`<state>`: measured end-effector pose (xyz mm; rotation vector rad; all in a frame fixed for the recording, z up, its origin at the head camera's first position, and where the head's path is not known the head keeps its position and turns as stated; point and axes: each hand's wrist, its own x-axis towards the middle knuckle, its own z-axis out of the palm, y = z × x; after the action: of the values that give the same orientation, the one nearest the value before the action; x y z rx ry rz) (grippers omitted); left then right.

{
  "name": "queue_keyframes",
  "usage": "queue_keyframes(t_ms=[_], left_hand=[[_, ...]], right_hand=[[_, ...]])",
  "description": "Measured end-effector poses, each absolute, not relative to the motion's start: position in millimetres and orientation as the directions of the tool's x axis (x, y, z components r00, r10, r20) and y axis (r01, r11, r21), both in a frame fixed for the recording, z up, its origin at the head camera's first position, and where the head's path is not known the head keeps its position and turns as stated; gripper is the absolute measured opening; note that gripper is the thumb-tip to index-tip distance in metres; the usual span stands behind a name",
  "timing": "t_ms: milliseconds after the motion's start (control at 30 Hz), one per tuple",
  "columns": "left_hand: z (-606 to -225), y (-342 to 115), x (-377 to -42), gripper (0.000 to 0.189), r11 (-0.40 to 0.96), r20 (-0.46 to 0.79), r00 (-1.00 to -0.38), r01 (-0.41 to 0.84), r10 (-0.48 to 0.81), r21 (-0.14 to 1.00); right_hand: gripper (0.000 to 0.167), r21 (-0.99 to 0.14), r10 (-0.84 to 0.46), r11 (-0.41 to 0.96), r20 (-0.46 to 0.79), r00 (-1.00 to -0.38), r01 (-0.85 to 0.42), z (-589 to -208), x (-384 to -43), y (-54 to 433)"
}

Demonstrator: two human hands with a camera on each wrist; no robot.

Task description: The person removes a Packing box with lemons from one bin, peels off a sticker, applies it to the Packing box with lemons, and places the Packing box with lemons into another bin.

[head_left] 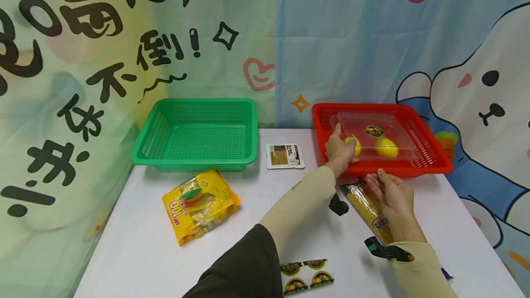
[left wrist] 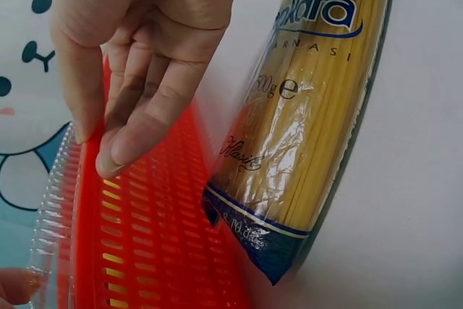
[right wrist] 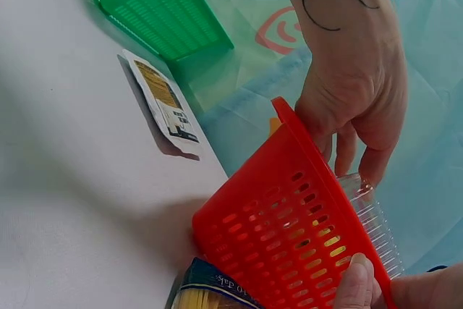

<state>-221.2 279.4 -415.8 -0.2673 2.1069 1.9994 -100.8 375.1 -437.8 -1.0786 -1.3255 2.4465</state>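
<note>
A clear plastic box (head_left: pixel 399 132) with yellow lemon-like fruits (head_left: pixel 386 147) and a dark round sticker on its lid lies tilted in the red basket (head_left: pixel 430 164). My left hand (head_left: pixel 340 151) grips the box by its left end; some of its fingers are hidden. My right hand (head_left: pixel 391 194) pinches the basket's front rim between thumb and fingers, as the left wrist view shows closely. Below that hand lies a pack of spaghetti (left wrist: pixel 304 113) on the table, partly covered by the hand and wrist in the head view.
A green basket (head_left: pixel 194 160) stands at the back left. Before it lies a yellow snack bag (head_left: pixel 200 206), and a small flat sachet (head_left: pixel 285 156) rests between the baskets. Near the front edge is a sheet of round stickers (head_left: pixel 307 276). A printed curtain (head_left: pixel 339 36) hangs behind the white table.
</note>
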Motion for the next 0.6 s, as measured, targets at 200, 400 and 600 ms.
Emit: queue_keyframes(t_ms=[200,400,600], left_hand=[[-418.7,282.9,-222.8,0.067,0.096,-0.275,-0.961,-0.273,0.006,0.957],[-420.2,285.3,-223.3,0.066,0.129,-0.269,-0.963,-0.267,-0.004,0.955],[-423.1,289.0,-224.7,0.066,0.154,-0.267,-0.964,-0.267,-0.023,0.951]], right_hand=[[0.027,-0.785,0.445,-0.592,-0.507,-0.738,0.183,-437.7,-100.9,375.8],[0.024,-0.787,0.449,-0.587,-0.511,-0.733,0.189,-437.1,-100.7,376.1],[0.032,-0.779,0.455,-0.597,-0.525,-0.719,0.191,-437.5,-101.6,376.0]])
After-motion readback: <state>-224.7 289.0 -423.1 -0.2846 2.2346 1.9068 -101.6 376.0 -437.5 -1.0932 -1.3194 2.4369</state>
